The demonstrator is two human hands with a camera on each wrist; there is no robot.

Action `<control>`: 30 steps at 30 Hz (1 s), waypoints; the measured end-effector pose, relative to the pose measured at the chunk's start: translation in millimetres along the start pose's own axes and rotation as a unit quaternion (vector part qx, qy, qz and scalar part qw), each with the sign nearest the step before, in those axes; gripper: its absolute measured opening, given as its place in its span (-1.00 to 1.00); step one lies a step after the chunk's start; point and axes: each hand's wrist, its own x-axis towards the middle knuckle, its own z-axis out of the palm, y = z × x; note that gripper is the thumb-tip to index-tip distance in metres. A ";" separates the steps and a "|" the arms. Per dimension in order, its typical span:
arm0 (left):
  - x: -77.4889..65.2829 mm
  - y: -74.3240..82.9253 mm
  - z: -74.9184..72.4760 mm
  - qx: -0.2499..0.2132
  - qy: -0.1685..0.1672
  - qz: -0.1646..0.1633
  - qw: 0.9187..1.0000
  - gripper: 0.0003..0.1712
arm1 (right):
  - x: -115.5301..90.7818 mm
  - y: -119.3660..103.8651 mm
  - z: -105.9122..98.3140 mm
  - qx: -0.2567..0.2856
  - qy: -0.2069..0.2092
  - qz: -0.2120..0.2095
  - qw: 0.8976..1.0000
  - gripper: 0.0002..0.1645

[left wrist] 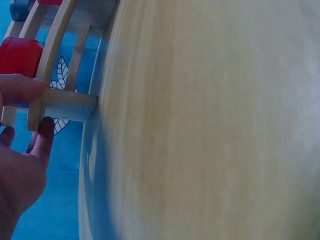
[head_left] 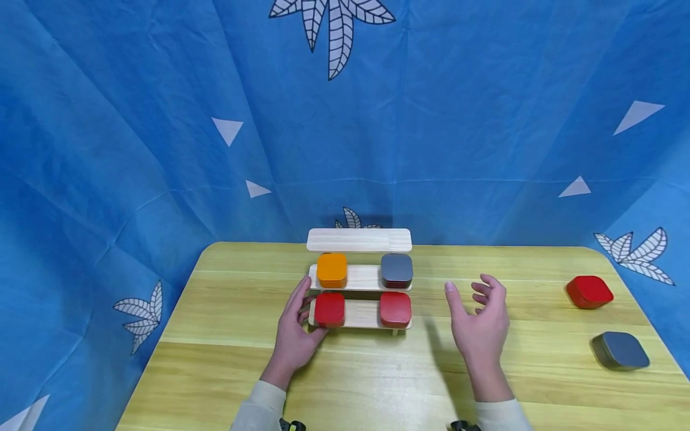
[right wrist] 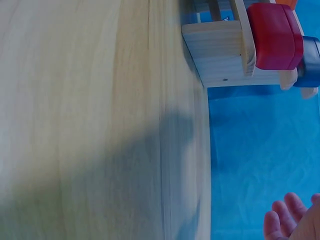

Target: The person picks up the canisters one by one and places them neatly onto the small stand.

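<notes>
A tiered wooden rack (head_left: 362,313) stands near the back of the table. Its lowest step bears two red boxes with rounded corners, a left one (head_left: 329,309) and a right one (head_left: 396,309). On the middle step sit an orange box (head_left: 331,270) and a dark grey box (head_left: 396,270); the top step (head_left: 359,240) is bare. My left hand (head_left: 295,335) grips the rack's left end at the lowest step, its thumb (left wrist: 22,88) beside the red box and fingers round the board. My right hand (head_left: 482,326) hovers right of the rack, thumb and fingers apart, holding nothing.
At the table's right side lie another red box (head_left: 589,292) and, nearer me, another dark grey box (head_left: 620,351). A blue patterned cloth (head_left: 458,120) hangs behind the wooden table (head_left: 215,371) and along its sides.
</notes>
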 end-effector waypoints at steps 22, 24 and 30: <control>-0.6 0.5 0.3 -0.001 0.002 0.000 1.000 0.22 | -1.1 2.3 -9.4 -0.006 -0.008 0.036 0.999 -0.20; -0.5 0.8 0.5 -0.002 0.002 0.001 1.000 0.22 | -0.9 3.3 -10.1 -0.006 -0.008 0.037 0.999 -0.19; -0.2 1.1 0.8 -0.008 0.003 -0.002 1.000 0.22 | 1.3 4.6 -12.4 -0.012 -0.005 0.040 0.999 -0.19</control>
